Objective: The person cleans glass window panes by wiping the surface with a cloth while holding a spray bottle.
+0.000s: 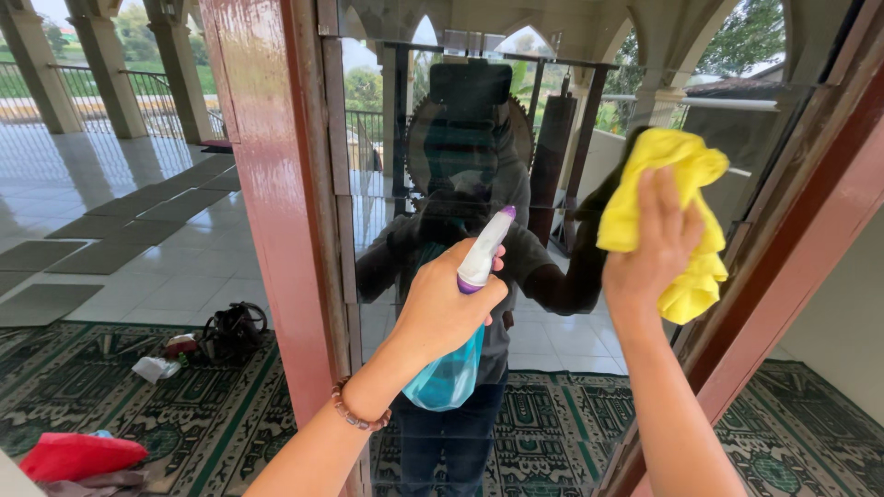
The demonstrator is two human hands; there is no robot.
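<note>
Left hand [442,308] nearest the lens, fist wrapped round a blue spray bottle [458,354], its long axis tilted up-right, nozzle toward the glass pane [552,166]. Right hand [654,244] higher, fingers spread, pressing a yellow cloth [686,212] flat against the glass, right of the nozzle.

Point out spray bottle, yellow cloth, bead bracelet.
spray bottle [448,377]: head view, blue lower body below the left hand.
yellow cloth [691,170]: head view, upper folds above the fingers.
bead bracelet [354,416]: head view, beads on left wrist.
</note>
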